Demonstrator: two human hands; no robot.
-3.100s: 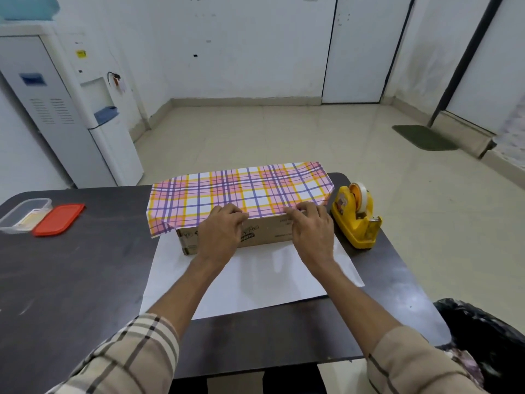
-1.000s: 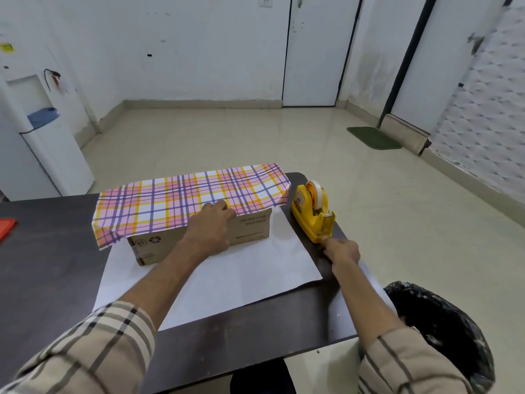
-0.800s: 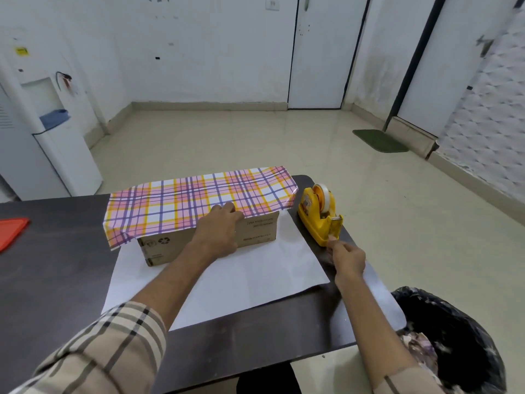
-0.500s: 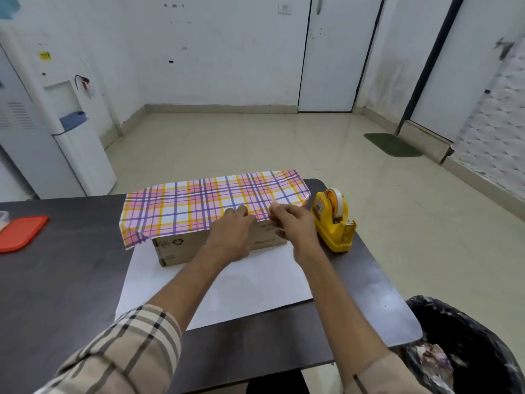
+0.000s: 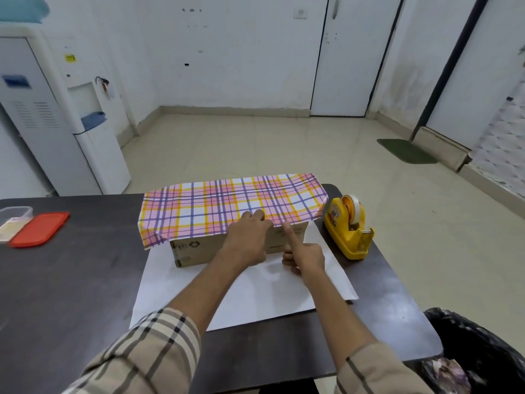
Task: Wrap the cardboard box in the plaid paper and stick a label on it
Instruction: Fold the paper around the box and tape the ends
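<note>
A brown cardboard box (image 5: 196,248) lies on a white sheet (image 5: 255,297), the underside of the wrapping paper, on a dark table (image 5: 71,280). The plaid paper (image 5: 216,209) is folded over the box's top, and its edge hangs a little down the near face. My left hand (image 5: 247,240) lies flat against the near face, fingertips pressing the plaid edge. My right hand (image 5: 305,255) is just right of it, its straight index finger pressing the paper's edge near the box's right end while the other fingers are curled. I cannot make out any tape under the finger.
A yellow tape dispenser (image 5: 348,226) stands right of the box by the table's right edge. A red lid (image 5: 39,228) and a clear container (image 5: 11,220) lie at the far left. A black-lined bin (image 5: 483,351) sits below the near right corner. A water dispenser (image 5: 71,123) stands behind on the left.
My right hand went to the tape dispenser, came back to the box, and now presses with one finger at the plaid edge. My left hand stayed on the box's near face.
</note>
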